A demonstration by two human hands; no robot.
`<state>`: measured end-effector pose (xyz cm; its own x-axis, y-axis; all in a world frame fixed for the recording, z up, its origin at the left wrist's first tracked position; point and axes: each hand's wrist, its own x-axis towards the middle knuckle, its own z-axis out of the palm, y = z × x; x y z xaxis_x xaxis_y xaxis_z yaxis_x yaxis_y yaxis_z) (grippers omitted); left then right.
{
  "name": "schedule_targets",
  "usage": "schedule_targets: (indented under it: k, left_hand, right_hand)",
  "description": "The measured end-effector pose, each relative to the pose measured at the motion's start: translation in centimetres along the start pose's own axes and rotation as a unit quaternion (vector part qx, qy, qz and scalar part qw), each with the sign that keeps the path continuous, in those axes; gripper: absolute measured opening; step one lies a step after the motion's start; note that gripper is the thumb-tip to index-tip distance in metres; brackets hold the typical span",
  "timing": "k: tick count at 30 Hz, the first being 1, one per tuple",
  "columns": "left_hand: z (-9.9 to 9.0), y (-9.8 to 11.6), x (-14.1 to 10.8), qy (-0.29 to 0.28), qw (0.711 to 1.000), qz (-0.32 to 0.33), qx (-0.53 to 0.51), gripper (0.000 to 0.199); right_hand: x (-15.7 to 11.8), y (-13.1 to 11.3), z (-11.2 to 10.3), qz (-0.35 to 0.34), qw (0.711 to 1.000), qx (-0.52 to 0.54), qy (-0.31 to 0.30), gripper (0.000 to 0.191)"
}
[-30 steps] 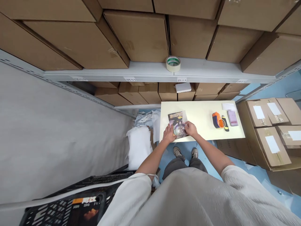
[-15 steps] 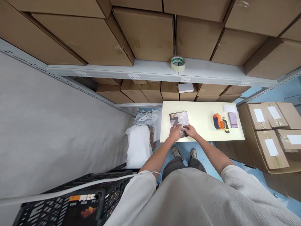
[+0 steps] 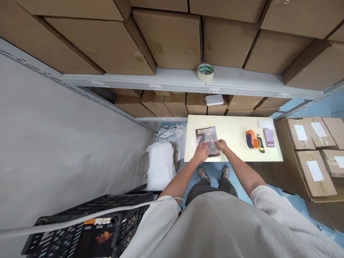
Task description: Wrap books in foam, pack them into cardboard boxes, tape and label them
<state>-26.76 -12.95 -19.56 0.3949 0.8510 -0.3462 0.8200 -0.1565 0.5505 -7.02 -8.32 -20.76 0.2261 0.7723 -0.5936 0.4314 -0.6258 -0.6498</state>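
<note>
A dark book or magazine with a patterned cover [image 3: 211,134] lies on the left part of the pale yellow table [image 3: 233,125]. My left hand [image 3: 202,151] rests on its lower left area, fingers spread flat over the cover. At the right edge of the cover is my right hand [image 3: 221,144], its fingertips pinched together there; what they grip is too small to make out. Further right on the table are an orange and dark blue tape dispenser [image 3: 251,139], a yellow and black cutter [image 3: 260,144], a purple packet [image 3: 269,137] and a white paper [image 3: 265,124].
Shelves with cardboard boxes [image 3: 166,37] stand ahead, a tape roll [image 3: 205,72] on the shelf edge. Open carton of boxes [image 3: 311,172] at right. White sheets [image 3: 160,166] are stacked left of the table; a black crate [image 3: 67,229] sits lower left, with a white cable [image 3: 107,210] above it.
My right hand has moved from the middle of the cover, beside my left hand, out to its right edge. My left hand stays on the cover.
</note>
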Motion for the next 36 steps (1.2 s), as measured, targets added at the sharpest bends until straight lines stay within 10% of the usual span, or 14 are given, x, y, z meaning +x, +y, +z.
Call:
schedule_targets:
  k: [18, 28, 33, 36]
  left_hand:
    - [1.5, 12.7, 7.4, 0.010, 0.990, 0.002, -0.141, 0.047]
    - [-2.6, 9.5, 4.2, 0.090, 0.957, -0.108, -0.255, 0.056]
    - [-3.8, 5.9, 2.9, 0.093, 0.887, -0.131, -0.434, 0.042]
    - [-4.2, 3.4, 2.2, 0.131, 0.844, -0.207, -0.477, 0.052]
  right_hand:
    - [-0.3, 0.9, -13.7, -0.055, 0.997, 0.007, 0.060, 0.030]
    - [-3.5, -3.3, -9.1, -0.112, 0.983, 0.114, -0.088, 0.041]
    - [-4.1, -3.9, -5.6, -0.131, 0.960, 0.184, -0.167, 0.043]
    - [-3.3, -3.1, -3.9, -0.123, 0.974, 0.152, -0.112, 0.035]
